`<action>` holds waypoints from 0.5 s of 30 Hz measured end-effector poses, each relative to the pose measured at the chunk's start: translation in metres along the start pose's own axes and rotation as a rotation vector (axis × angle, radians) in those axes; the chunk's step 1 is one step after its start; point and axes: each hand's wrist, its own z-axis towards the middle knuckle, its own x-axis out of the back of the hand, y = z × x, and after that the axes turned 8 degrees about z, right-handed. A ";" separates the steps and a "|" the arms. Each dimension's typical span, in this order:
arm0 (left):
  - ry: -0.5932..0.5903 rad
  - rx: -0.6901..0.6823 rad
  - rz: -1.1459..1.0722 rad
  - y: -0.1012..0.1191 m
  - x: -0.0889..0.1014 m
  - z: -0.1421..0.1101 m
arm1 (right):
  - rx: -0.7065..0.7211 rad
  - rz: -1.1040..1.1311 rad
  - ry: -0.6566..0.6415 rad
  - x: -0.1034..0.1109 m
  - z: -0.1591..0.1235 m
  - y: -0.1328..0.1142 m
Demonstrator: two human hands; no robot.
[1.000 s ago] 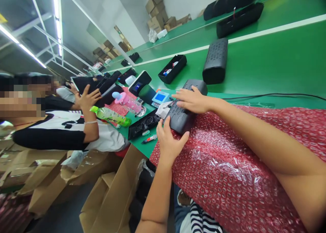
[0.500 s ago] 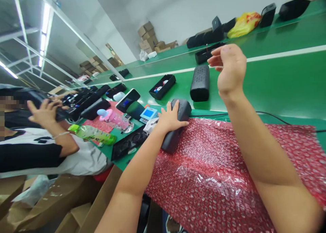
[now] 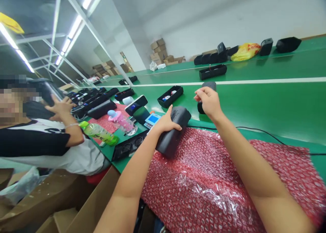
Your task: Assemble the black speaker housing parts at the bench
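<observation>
My left hand (image 3: 166, 124) grips a black speaker (image 3: 173, 134), thumb across its near face and fingers over its far side. The speaker is tilted above the red bubble wrap (image 3: 203, 178). My right hand (image 3: 209, 102) is in the air beyond the wrap, its fingers curled together; whether something small is between them I cannot make out. Behind that hand, and partly hidden by it, a second black speaker (image 3: 209, 85) stands on the green bench. An open black housing (image 3: 170, 96) with wires and round white parts lies to its left.
A black cable (image 3: 259, 129) runs behind the wrap. To the left are a blue-screened device (image 3: 153, 118), a phone (image 3: 136, 104), a pink-topped bottle (image 3: 123, 122), a green bottle (image 3: 99, 133) and a black panel (image 3: 129, 144). A co-worker (image 3: 48, 134) holds a dark housing at the left.
My right hand has come lower and to the left, and its fingers have curled in. My left hand has tilted the speaker up. The view has shifted slightly.
</observation>
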 end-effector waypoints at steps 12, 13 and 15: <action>0.268 -0.092 -0.952 -0.030 -0.009 -0.015 | -0.440 0.191 -0.587 -0.049 -0.072 0.033; 0.270 -0.079 -0.965 -0.034 -0.013 -0.015 | -0.443 0.183 -0.587 -0.051 -0.074 0.034; 0.273 -0.047 -0.991 -0.040 -0.017 -0.017 | -0.446 0.173 -0.569 -0.055 -0.077 0.037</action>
